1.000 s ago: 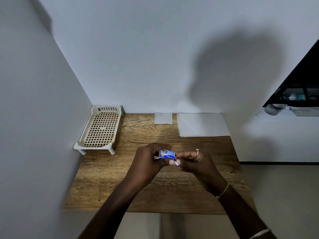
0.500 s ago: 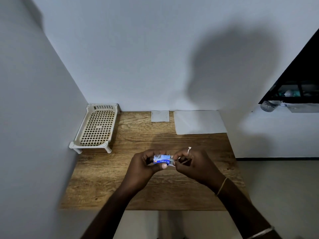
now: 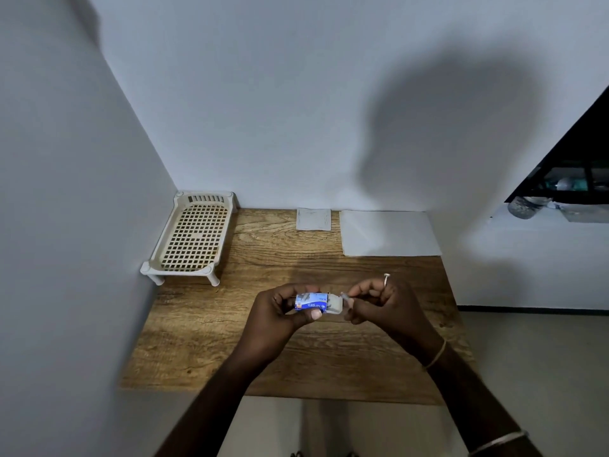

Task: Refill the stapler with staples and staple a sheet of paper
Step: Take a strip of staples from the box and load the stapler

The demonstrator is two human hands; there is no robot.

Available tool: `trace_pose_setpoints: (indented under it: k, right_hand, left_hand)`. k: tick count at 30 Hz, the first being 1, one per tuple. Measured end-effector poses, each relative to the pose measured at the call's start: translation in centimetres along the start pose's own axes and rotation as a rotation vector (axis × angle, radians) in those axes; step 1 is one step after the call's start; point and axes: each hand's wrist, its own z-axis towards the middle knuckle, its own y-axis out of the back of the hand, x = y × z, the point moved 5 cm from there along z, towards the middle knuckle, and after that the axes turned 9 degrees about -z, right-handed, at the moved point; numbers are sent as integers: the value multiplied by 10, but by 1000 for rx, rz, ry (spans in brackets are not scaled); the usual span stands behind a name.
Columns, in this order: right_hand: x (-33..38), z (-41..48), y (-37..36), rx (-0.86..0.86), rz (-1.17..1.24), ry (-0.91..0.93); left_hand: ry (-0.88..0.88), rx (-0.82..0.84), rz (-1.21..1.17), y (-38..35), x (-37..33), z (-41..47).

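My left hand [image 3: 280,311] grips a small blue staple box [image 3: 311,302] above the middle of the wooden table [image 3: 211,341]. The box's grey inner tray [image 3: 334,304] sticks out of its right end. My right hand [image 3: 379,301] pinches a thin strip of staples [image 3: 346,295] just right of that tray. A white sheet of paper [image 3: 389,233] lies flat at the table's back right. No stapler is visible in this view.
A cream plastic rack with a grid top [image 3: 194,239] stands at the back left against the walls. A small grey square card [image 3: 313,219] lies by the back wall. The table's right edge drops to the floor [image 3: 543,357].
The inner tray has slid out of the box to the right. My right hand has drawn slightly right, now pinching a strip of staples.
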Motion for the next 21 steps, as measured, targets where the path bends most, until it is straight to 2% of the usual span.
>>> trace_pose_setpoints:
  k: [6,9,16,21]
  right_hand:
    - [-10,-2,4,-31,406,-100]
    - [-15,-2,3,-22,478,-107]
    - [-25,2,-2,-44,435,-158]
    - [-25,-6,-7,-40,147,-132]
  left_hand:
    - [-13,8,14,1,-2,2]
    - [-13,9,13,1,0,2]
    - [-20,7,21,4,3,3]
    - [-23,-7,25,10,12,3]
